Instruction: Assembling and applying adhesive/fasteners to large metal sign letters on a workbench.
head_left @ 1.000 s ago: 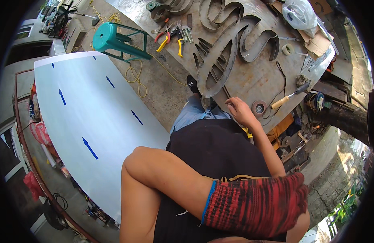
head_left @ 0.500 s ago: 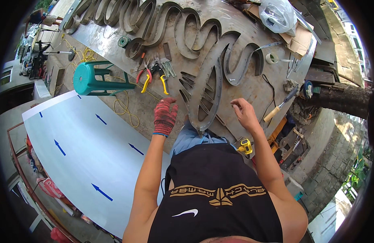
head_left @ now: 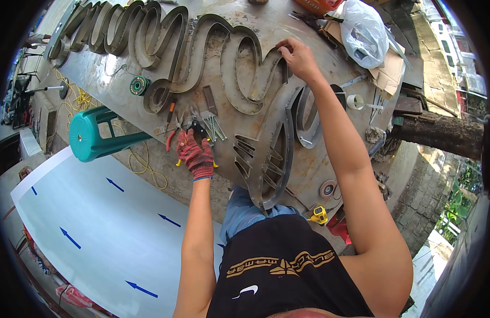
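With bare right grip [head_left: 299,59], pinches the upper edge of curved metal lettering [head_left: 247,107] on the counter [head_left: 314,172]; with gloved left grip [head_left: 196,155], covers yellow-handled snips [head_left: 196,127], cannot tell whether clamped

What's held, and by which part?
Can't tell for either: right hand at top edge of metal strip; left hand over handles of yellow-handled tool.

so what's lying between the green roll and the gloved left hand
In the head view, from the green roll toward the gloved left hand come a loop of curved metal strip, an orange-handled tool and red-handled pliers.
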